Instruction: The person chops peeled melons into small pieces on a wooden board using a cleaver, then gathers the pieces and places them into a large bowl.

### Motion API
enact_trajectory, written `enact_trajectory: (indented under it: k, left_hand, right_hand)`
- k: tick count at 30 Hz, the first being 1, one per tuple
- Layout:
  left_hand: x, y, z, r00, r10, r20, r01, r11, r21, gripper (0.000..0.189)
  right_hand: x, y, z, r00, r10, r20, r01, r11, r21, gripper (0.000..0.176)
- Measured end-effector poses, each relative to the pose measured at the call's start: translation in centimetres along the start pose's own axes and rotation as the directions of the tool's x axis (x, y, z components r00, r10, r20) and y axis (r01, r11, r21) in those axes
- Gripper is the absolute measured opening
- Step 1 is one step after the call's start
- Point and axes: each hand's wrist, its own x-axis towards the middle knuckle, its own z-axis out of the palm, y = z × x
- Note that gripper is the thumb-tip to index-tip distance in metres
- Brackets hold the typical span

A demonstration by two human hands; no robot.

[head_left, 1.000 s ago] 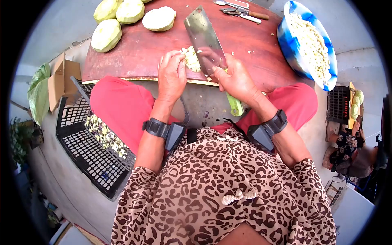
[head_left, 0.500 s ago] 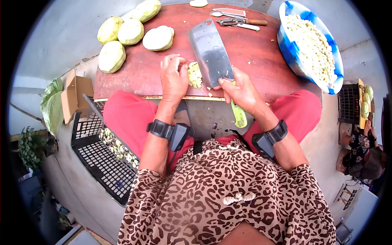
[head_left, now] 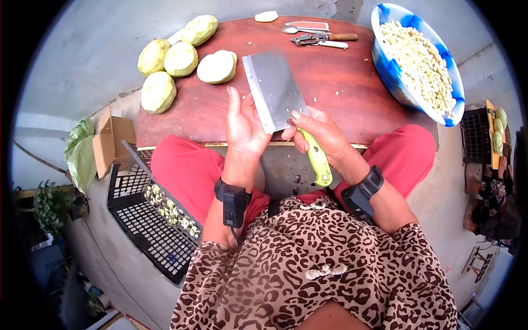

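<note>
My right hand [head_left: 322,135] is wrapped round the green handle of a cleaver [head_left: 276,88], whose wide blade lies flat-side up above the red table [head_left: 341,77]. Beside the blade's lower left edge is my left hand [head_left: 246,125], palm up, with fingers apart and partly hidden behind the blade. The diced pieces are not visible; whether they lie in the left palm or under the blade cannot be made out. A peeled, cut vegetable [head_left: 216,67] sits on the table just beyond my left hand.
Several peeled vegetables [head_left: 159,92] stand at the left edge. A blue-and-white basin [head_left: 385,71] of chopped pieces is at the right. A spoon and peelers [head_left: 324,39] lie at the back. A black crate [head_left: 148,231] with scraps is below left. Another person [head_left: 492,203] is at far right.
The cleaver blade has shifted left and tilted flatter. My left hand has turned palm up beside it, and the diced pieces have gone out of sight. The whole view has shifted slightly.
</note>
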Motion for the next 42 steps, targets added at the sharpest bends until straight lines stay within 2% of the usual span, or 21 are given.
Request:
enact_trajectory:
  k: [4, 13, 17, 19, 22, 25, 28, 30, 32, 33, 35, 37, 40, 41, 42]
  left_hand:
    - [0.1, 0.5, -0.9, 0.992, -0.091, 0.089, 0.104, 0.982, -0.160, 0.075]
    - [0.9, 0.3, -2.2, 0.959, -0.137, 0.248, 0.223, 0.904, -0.364, 0.064]
    - [1.5, 0.3, -3.3, 0.955, -0.168, 0.244, 0.244, 0.912, -0.329, 0.058]
    - [1.5, 0.3, -3.4, 0.954, -0.192, 0.231, 0.257, 0.919, -0.298, 0.056]
    - [1.2, -0.2, -2.4, 0.981, -0.162, 0.103, 0.187, 0.933, -0.309, 0.050]
    - [0.9, 0.0, -0.3, 0.980, -0.118, -0.158, 0.054, 0.930, -0.365, 0.045]
    - [1.7, 1.2, -1.0, 0.989, 0.033, -0.142, -0.054, 0.989, -0.141, 0.041]
    - [2.2, 1.0, -0.9, 0.969, 0.229, -0.089, -0.203, 0.950, 0.236, 0.035]
    - [2.7, 0.5, -0.5, 0.925, 0.380, 0.024, -0.316, 0.731, 0.604, 0.031]
    - [2.7, 0.4, -0.3, 0.916, 0.392, 0.081, -0.307, 0.558, 0.771, 0.028]
    - [2.4, 0.3, -0.7, 0.902, 0.386, 0.191, -0.278, 0.184, 0.943, 0.028]
    - [2.4, 0.6, -2.0, 0.870, 0.354, 0.345, -0.284, -0.213, 0.935, 0.035]
    - [2.1, 0.7, -4.0, 0.684, 0.294, 0.668, -0.319, -0.702, 0.636, 0.044]
    - [1.7, 0.8, -4.7, 0.743, 0.265, 0.615, -0.294, -0.697, 0.654, 0.066]
    - [1.0, 0.6, -4.8, 0.773, 0.265, 0.576, -0.242, -0.717, 0.654, 0.074]
  right_hand:
    - [0.0, 0.2, -0.1, 1.000, 0.018, -0.010, -0.019, 0.999, -0.026, 0.031]
    - [0.1, -0.5, -0.2, 0.996, -0.045, -0.074, 0.038, 0.995, -0.097, 0.029]
    - [0.7, -0.7, -0.7, 0.983, -0.101, -0.155, 0.083, 0.990, -0.114, 0.027]
    - [0.9, -0.7, -1.2, 0.976, -0.122, -0.181, 0.104, 0.989, -0.108, 0.026]
    - [1.4, -0.7, -2.0, 0.955, -0.156, -0.254, 0.133, 0.986, -0.104, 0.024]
    - [1.5, -1.1, -2.4, 0.923, -0.183, -0.339, 0.155, 0.982, -0.108, 0.023]
    - [0.7, -1.6, -2.8, 0.902, -0.187, -0.390, 0.138, 0.979, -0.150, 0.022]
    - [0.1, -1.6, -3.0, 0.897, -0.173, -0.406, 0.099, 0.975, -0.197, 0.022]
    - [-0.9, -1.9, -2.7, 0.899, -0.161, -0.408, 0.062, 0.967, -0.246, 0.022]
    - [-1.4, -2.0, -2.7, 0.901, -0.148, -0.408, 0.035, 0.962, -0.271, 0.022]
    - [-2.4, -1.7, -3.0, 0.902, -0.124, -0.414, -0.015, 0.948, -0.317, 0.023]
    - [-3.4, -1.4, -3.2, 0.901, -0.111, -0.420, -0.057, 0.929, -0.366, 0.023]
    - [-5.3, -0.5, -3.2, 0.905, -0.079, -0.419, -0.129, 0.886, -0.446, 0.025]
    - [-5.8, -0.2, -3.3, 0.916, -0.072, -0.394, -0.136, 0.870, -0.475, 0.025]
    - [-6.3, 0.3, -3.6, 0.921, -0.067, -0.384, -0.136, 0.868, -0.478, 0.025]
